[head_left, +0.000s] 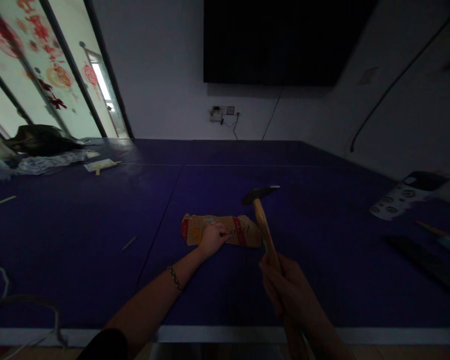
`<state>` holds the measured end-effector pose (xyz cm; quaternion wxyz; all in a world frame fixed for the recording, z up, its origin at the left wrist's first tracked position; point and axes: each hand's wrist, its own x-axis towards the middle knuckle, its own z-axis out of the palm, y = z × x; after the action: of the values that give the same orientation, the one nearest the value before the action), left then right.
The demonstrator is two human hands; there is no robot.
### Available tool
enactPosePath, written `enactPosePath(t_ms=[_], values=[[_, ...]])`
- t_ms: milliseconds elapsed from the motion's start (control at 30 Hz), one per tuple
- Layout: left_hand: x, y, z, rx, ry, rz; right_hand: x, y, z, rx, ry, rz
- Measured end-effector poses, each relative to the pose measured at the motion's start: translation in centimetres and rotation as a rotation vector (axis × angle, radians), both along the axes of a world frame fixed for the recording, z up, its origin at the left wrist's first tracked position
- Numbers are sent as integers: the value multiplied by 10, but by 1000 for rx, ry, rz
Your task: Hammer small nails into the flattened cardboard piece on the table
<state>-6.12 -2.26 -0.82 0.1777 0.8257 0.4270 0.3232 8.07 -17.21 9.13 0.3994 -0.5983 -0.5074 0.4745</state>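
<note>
Broad purple table (pixel 217 300) with a pale near edge. Back from that edge's middle, a creased brown cardboard piece with red bands (pixel 237 231); left of it, a slim grey rod (pixel 129 243). Towards the far left corner, crumpled clear plastic (pixel 52 162); towards the right edge, a long, flat black object (pixel 423 262).

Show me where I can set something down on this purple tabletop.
Free: between the cardboard and the back wall; between the hammer and the patterned object. Crowded: far left, around the dark bag; right side, around that patterned object.
</note>
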Motion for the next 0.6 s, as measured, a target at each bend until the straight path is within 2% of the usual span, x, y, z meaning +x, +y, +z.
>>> enactPosePath(t_ms=[67, 200, 267, 333, 467, 600], values=[[0, 0, 0, 2, -4, -1, 0, 0, -4, -16, -7, 14], [1, 2, -2, 5, -5, 7, -5, 4, -28, -67, -118, 58], [0, 3, -3, 5, -3, 12, -7, 5, -35, -77, -150, 65], [0, 3, -4, 5, 0, 12, -8, 2, -32, -70, -133, 60], [-1, 2, -4, 3, 9, 9, -6, -2, -15, -45, -13, 29], [0, 3, -3, 0, 20, 12, 5, 20, -14, 74, 223, 8]])
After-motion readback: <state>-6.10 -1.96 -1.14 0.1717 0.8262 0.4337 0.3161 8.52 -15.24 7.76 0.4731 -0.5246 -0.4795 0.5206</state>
